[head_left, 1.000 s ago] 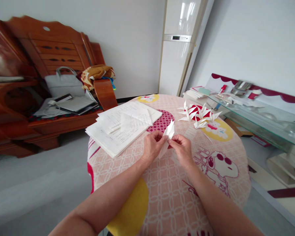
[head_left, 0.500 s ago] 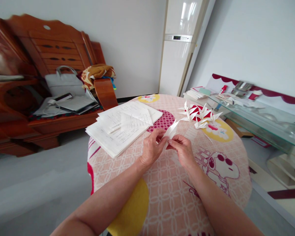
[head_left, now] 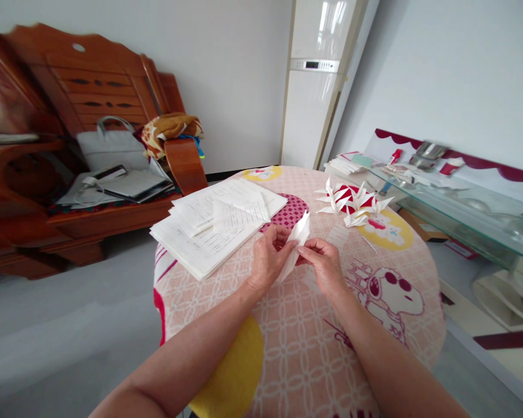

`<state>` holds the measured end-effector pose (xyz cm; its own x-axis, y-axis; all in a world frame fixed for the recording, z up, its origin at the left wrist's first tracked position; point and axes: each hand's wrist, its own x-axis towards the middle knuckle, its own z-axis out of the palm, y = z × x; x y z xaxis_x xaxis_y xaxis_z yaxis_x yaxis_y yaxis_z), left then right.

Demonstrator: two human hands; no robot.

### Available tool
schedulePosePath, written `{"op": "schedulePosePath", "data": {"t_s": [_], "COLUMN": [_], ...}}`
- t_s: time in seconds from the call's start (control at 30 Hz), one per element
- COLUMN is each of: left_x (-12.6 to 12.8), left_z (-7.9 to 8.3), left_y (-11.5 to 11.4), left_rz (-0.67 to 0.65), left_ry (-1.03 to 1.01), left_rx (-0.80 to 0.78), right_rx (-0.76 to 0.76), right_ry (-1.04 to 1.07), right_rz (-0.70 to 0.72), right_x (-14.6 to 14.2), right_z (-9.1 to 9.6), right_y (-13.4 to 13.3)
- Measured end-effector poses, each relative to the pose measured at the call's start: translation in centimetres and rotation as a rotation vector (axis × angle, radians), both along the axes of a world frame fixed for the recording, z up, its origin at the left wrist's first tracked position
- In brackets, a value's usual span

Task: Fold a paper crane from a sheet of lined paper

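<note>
A piece of folded white paper point(head_left: 299, 231) is held between my two hands, above the middle of the round table. My left hand point(head_left: 268, 255) grips it from the left, thumb on the near face. From the right, the fingertips of my right hand point(head_left: 323, 260) pinch its edge. The paper's narrow point rises above the fingers and another part hangs below them. Several white folded paper cranes point(head_left: 352, 203) sit together beyond my right hand. To the left of my hands lies a stack of handwritten sheets point(head_left: 209, 244), with a folded sheet point(head_left: 239, 210) on top.
A patterned cloth point(head_left: 296, 342) covers the round table. A thin white strip point(head_left: 368, 244) lies near the cranes. On the right stands a glass shelf point(head_left: 470, 212) with small items. A wooden sofa point(head_left: 91, 87) holding a grey bag point(head_left: 108, 148) is at the left.
The folded paper has turned between my hands: its tip has shifted left and more of its face shows, with a part now hanging below the fingers. Both hands stay nearly in place.
</note>
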<state>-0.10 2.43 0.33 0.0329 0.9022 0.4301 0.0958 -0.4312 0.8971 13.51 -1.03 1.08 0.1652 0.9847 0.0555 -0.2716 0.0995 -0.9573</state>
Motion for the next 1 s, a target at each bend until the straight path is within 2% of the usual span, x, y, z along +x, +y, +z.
{"op": "schedulePosePath", "data": {"t_s": [0.17, 0.37, 0.67, 1.0], "left_x": [-0.1, -0.2, -0.1, 0.1], "left_z": [0.0, 0.3, 1.0, 0.1], "left_y": [0.3, -0.1, -0.6, 0.2], "left_rz": [-0.059, -0.039, -0.096, -0.195], "left_ry": [-0.096, 0.038, 0.075, -0.13], "left_rx": [-0.062, 0.01, 0.027, -0.118], "right_rx": [-0.026, -0.042, -0.07, -0.092], "right_ry": [-0.019, -0.005, 0.026, 0.048], "right_rz": [-0.011, -0.032, -0.056, -0.071], "right_x": [0.1, 0.3, 0.6, 1.5], "right_z": [0.2, 0.0, 0.1, 0.3], "right_y": [0.0, 0.2, 0.3, 0.7]}}
